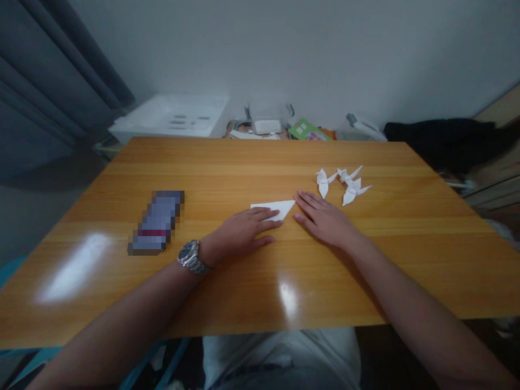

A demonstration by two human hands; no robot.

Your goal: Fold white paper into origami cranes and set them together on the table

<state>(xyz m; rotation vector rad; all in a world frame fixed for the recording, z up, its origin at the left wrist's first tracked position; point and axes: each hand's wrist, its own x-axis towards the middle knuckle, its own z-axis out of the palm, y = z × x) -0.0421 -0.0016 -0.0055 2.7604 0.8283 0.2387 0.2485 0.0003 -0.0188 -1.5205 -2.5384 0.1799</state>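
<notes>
A folded piece of white paper lies flat on the wooden table, its pointed end towards the right. My left hand rests on the paper with its fingers stretched out, covering its lower left part. At the paper's right tip is my right hand, fingers extended and lying on the tabletop; its fingertips touch or nearly touch the tip. Just beyond my right hand sit three white paper cranes, one on the left, one at the back and one in front.
A blurred-out, phone-like dark object lies on the left side of the table. Behind the far edge are a white plastic bin, a green booklet and assorted clutter. Dark cloth is heaped at the back right.
</notes>
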